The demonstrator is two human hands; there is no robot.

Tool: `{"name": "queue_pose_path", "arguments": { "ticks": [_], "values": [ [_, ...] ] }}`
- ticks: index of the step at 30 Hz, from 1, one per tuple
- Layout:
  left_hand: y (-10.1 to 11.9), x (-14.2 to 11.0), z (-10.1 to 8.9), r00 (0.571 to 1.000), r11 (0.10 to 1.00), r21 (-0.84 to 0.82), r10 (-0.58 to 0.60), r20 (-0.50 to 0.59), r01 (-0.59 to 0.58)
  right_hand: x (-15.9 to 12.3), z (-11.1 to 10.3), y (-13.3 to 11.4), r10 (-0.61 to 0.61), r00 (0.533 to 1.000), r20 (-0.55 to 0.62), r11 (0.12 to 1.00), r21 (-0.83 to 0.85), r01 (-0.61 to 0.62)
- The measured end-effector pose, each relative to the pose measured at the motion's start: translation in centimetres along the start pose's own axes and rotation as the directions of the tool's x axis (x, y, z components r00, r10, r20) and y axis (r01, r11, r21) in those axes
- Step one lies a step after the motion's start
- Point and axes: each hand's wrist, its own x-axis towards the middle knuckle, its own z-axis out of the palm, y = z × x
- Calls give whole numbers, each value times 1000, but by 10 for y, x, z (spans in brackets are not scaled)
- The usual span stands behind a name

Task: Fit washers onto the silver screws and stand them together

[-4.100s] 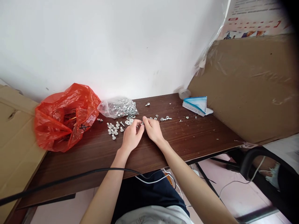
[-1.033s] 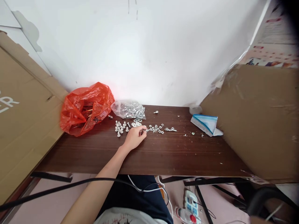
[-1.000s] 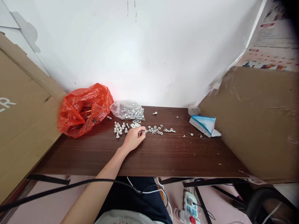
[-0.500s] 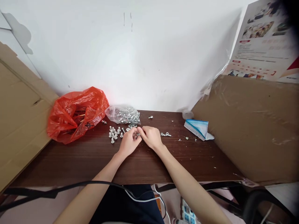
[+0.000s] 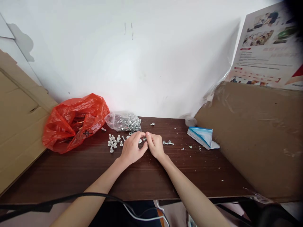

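Observation:
My left hand [image 5: 132, 147] curves its thumb and fingers around a small metal fastener [image 5: 144, 139], only partly visible. My right hand [image 5: 155, 145] meets it from the other side, thumb and forefinger pinched at the fastener, the other fingers curled. To the left stand several pale bolts [image 5: 111, 150], heads down, with a longer screw [image 5: 123, 138] beside them. Flat washers [image 5: 131, 133] lie just behind my left hand, partly hidden by it. Right of my right hand, a few silver bolts [image 5: 170, 143] are lying on their sides.
A clear plastic bag of metal fasteners [image 5: 127, 122] and an open red plastic bag [image 5: 71, 108] are at the back left. One bolt [image 5: 152, 124] lies near the wall. A blue-and-white packet [image 5: 200, 136] sits by the right cardboard panel [image 5: 255, 135]. A black cable [image 5: 78, 195] crosses in front.
The view has tilted up slightly. My left thumb and fingers have spread into a wider loop, and the small fastener between my hands shows more. Both hands have shifted slightly right.

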Motion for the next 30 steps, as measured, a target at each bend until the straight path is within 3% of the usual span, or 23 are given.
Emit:
{"name": "queue_pose_path", "arguments": {
  "ticks": [3, 13, 30],
  "values": [
    [-3, -2, 0, 999, 999, -3, 42, 30, -42, 0, -2, 5, 20, 999, -49, 1000, -22, -21],
    [-11, -7, 1, 993, 993, -2, -117, 8, 117, -1, -3, 5, -32, 999, 24, 999, -38, 33],
    [-8, -8, -3, 978, 996, 42, -86, 188, 79, -1, -3, 9, -36, 997, 67, 999, 14, 35]
  ]
}}
